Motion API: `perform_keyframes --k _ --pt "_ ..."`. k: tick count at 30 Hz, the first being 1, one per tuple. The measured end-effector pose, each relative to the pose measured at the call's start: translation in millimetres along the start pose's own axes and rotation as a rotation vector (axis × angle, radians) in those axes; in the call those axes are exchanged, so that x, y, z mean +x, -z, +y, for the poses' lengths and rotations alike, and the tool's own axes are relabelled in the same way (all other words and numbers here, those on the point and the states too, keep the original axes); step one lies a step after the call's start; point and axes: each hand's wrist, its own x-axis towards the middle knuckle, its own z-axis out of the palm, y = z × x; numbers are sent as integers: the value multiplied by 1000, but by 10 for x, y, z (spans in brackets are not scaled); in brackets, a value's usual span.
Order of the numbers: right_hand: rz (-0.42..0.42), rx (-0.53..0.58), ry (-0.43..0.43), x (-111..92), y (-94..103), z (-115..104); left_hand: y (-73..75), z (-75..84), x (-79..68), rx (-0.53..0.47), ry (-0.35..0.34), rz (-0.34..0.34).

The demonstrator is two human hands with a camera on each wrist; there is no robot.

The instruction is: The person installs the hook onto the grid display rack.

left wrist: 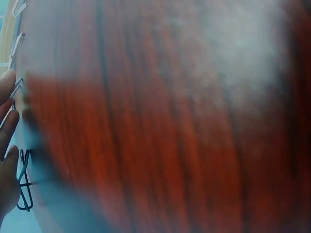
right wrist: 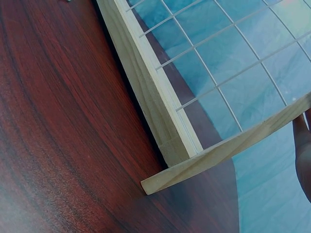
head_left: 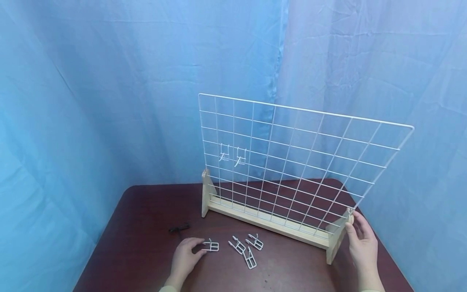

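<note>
My left hand (head_left: pixel 186 257) is low at the table's left front. Its thumb and index finger pinch the prong end of a white wire hook (head_left: pixel 213 246). In the left wrist view, fingers (left wrist: pixel 7 133) show only at the left edge. My right hand (head_left: pixel 363 243) grips the top of the right wooden end piece of a stand (head_left: pixel 337 235), thumb in front. That stand bears a white wire grid panel (head_left: pixel 299 129), upright and leaning slightly. Two white hooks (head_left: pixel 240 158) hang side by side on the grid's left part. Most of the right hand is cut off in the right wrist view.
Several loose white hooks (head_left: pixel 249 258) lie on the dark red-brown table (head_left: pixel 284 271) in front of the stand. A black wire hook (left wrist: pixel 25 182) lies beyond the left hand. Blue curtains (head_left: pixel 146 81) surround the table behind and at both sides.
</note>
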Motion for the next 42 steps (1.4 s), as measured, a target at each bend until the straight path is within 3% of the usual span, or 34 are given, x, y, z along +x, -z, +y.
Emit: perform_keyframes --k 11,17,24,34,42 --pt "-3 37 0 8 0 27 -23 25 44 -27 43 -69" --pt "2 -17 -41 10 -8 -2 -63 20 62 -76 2 -84" --pt "0 32 -25 10 -4 18 -93 60 78 -114 -23 -95" --pt "0 40 -9 -3 -3 3 -86 89 102 -98 75 -54" --pt "-5 98 -17 5 -1 7 -59 44 65 -122 75 -35"
